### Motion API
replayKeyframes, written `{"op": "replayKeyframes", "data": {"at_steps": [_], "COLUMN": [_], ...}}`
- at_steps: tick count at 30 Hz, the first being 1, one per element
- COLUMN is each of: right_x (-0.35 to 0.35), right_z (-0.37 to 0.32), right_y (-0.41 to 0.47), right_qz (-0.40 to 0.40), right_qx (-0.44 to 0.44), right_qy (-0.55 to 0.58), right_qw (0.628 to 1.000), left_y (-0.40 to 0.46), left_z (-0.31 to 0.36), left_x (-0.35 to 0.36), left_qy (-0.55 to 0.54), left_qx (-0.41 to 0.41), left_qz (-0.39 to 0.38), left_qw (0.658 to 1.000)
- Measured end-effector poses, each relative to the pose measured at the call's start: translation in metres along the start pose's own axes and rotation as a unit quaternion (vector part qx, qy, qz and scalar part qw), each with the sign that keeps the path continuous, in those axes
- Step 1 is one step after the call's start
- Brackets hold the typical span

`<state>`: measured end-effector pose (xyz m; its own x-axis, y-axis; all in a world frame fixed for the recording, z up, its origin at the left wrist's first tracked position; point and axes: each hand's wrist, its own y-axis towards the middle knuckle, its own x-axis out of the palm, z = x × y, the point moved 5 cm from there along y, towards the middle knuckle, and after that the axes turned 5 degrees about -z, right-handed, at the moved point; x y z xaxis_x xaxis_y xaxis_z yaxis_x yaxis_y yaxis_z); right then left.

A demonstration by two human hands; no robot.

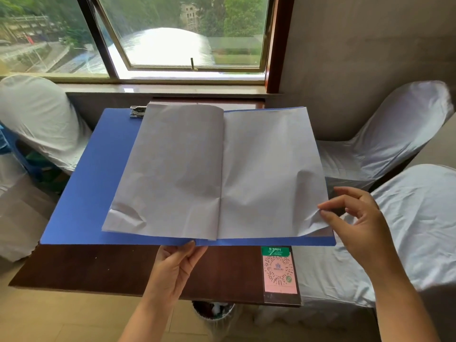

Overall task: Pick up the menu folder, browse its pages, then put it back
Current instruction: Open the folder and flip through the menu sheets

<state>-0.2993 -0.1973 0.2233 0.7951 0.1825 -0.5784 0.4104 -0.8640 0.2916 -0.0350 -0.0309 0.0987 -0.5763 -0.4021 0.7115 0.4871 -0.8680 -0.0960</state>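
two hands at work on one open menu folder. left hand under the folder's near edge at the spine, thumb pressed on top of the blue cover, fingers hidden beneath, gripping and holding it up. right hand at the lower right corner of the right-hand page, thumb and forefinger closed on the crumpled paper corner, other fingers spread loose and curled.

folder held open and roughly flat, above the dark brown counter, near edge lifted clear; far edge toward the window sill, contact with the counter there not clear. blue cover spread wide to the left, metal clip at its top left. pale sheets lying over the cover, left-hand page arched at the fold and creased at its lower corner; printing on both too faint to read.

on the counter, just right of the left hand, a pink and green qr code card under a clear sleeve. below the counter's near edge, a small bin on the floor. white-covered chairs to the right, another white-covered chair at left. beyond, a window with trees and buildings outside.
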Motion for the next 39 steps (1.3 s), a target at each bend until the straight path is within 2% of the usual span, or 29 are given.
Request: {"op": "replayKeyframes", "data": {"at_steps": [4, 5, 7, 8, 9, 10, 12, 14, 16, 19, 28, 32, 35, 37, 39], "right_x": [-0.001, 0.003, 0.022, 0.03, 0.036, 0.042, 0.058, 0.076, 0.094, 0.112, 0.141, 0.148, 0.151, 0.147, 0.128], "right_z": [-0.032, -0.035, -0.036, -0.036, -0.038, -0.041, -0.048, -0.055, -0.063, -0.078, -0.095, -0.096, -0.096, -0.095, -0.091], "right_y": [-0.001, 0.0, 0.002, 0.002, 0.001, 0.001, 0.001, 0.004, 0.007, 0.006, -0.009, -0.01, -0.01, -0.009, -0.004], "right_qz": [-0.038, -0.055, -0.098, -0.101, -0.1, -0.099, -0.106, -0.128, -0.153, -0.145, -0.121, -0.119, -0.142, -0.164, -0.129], "right_qx": [-0.023, -0.017, 0.043, 0.061, 0.061, 0.052, 0.029, -0.012, -0.066, -0.142, -0.233, -0.243, -0.249, -0.237, -0.211], "right_qy": [0.215, 0.291, 0.468, 0.501, 0.481, 0.426, 0.27, 0.137, 0.072, -0.015, -0.145, -0.185, -0.184, -0.14, -0.088], "right_qw": [0.976, 0.955, 0.877, 0.857, 0.869, 0.898, 0.957, 0.982, 0.983, 0.979, 0.954, 0.945, 0.94, 0.947, 0.965], "left_y": [0.0, 0.0, 0.0, -0.001, -0.001, -0.002, -0.004, -0.005, -0.006, -0.009, -0.016, -0.018, -0.018, -0.017, -0.017], "left_z": [-0.001, -0.002, -0.003, -0.004, -0.006, -0.007, -0.007, -0.007, -0.007, -0.008, -0.005, -0.003, -0.003, -0.004, -0.003], "left_x": [0.001, 0.003, 0.004, 0.004, 0.004, 0.005, 0.008, 0.014, 0.019, 0.024, 0.037, 0.04, 0.037, 0.036, 0.034], "left_qy": [-0.001, -0.004, -0.008, -0.009, -0.011, -0.013, -0.015, -0.009, -0.004, -0.012, -0.001, 0.016, -0.001, -0.007, 0.001], "left_qx": [-0.005, -0.004, -0.009, -0.013, -0.017, -0.02, -0.021, -0.019, -0.015, -0.019, -0.01, 0.001, -0.002, -0.005, -0.009], "left_qz": [-0.002, -0.002, 0.001, 0.004, 0.007, 0.007, 0.005, -0.004, -0.015, -0.017, -0.044, -0.054, -0.042, -0.038, -0.029], "left_qw": [1.0, 1.0, 1.0, 1.0, 1.0, 1.0, 1.0, 1.0, 1.0, 1.0, 0.999, 0.998, 0.999, 0.999, 1.0]}}
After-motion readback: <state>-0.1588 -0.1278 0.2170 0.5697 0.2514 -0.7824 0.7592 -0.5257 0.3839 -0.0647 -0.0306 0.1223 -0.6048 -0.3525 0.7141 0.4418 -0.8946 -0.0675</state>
